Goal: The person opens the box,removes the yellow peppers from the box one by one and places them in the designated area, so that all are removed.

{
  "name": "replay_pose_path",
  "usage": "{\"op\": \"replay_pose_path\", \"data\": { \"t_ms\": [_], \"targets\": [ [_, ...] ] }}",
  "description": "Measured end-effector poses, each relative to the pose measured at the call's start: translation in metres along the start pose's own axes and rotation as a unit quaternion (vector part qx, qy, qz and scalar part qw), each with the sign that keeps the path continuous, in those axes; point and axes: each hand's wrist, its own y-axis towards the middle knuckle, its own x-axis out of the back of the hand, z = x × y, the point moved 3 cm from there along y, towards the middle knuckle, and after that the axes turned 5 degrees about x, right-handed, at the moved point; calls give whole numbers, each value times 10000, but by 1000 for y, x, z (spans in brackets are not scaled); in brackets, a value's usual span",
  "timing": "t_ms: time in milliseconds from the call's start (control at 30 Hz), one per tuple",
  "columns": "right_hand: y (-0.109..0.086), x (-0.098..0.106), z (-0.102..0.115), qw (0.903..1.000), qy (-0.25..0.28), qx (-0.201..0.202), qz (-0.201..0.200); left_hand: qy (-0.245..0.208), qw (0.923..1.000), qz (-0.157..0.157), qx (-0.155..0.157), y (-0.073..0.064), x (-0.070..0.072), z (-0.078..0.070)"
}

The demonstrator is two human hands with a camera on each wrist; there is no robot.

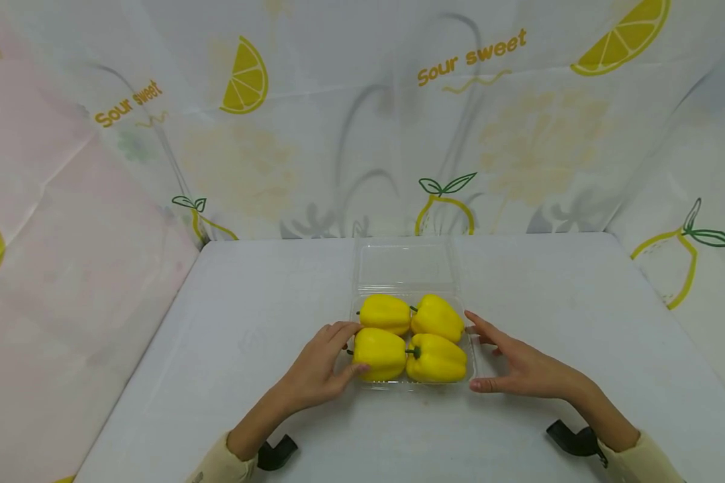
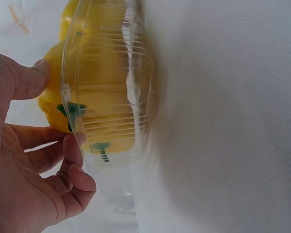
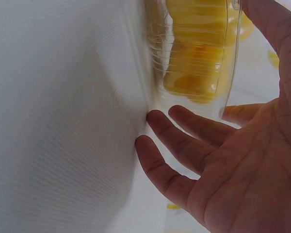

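A clear plastic clamshell container point(image 1: 472, 362) lies on the table with its lid point(image 1: 407, 266) folded back. Inside are several yellow bell peppers with green stems, in two rows. My left hand point(image 1: 321, 367) grips the front left bell pepper point(image 1: 379, 355), thumb on its near side and fingers at its far side and stem end. The left wrist view shows the thumb point(image 2: 31, 80) pressed on that pepper above the container's rim. My right hand point(image 1: 522, 369) is beside the container's right wall with fingers spread; its thumb is near the front right corner. Nothing is in its palm point(image 3: 252, 174).
The white tabletop point(image 1: 266, 282) surrounds the container. A lemon-print cloth point(image 1: 314, 121) hangs behind and along both sides. Black pieces point(image 1: 276, 453) sit at both wrists, by the cream sleeves point(image 1: 643, 459).
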Motion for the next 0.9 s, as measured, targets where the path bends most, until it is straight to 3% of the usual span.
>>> {"op": "replay_pose_path", "data": {
  "t_ms": [600,900],
  "targets": [
    [0,1,-1,9999,-48,83,53,-498,9987,54,58,2,3,7],
    [0,1,-1,9999,-75,110,53,-1340,9907,-140,206,0,9,10]
  ]
}}
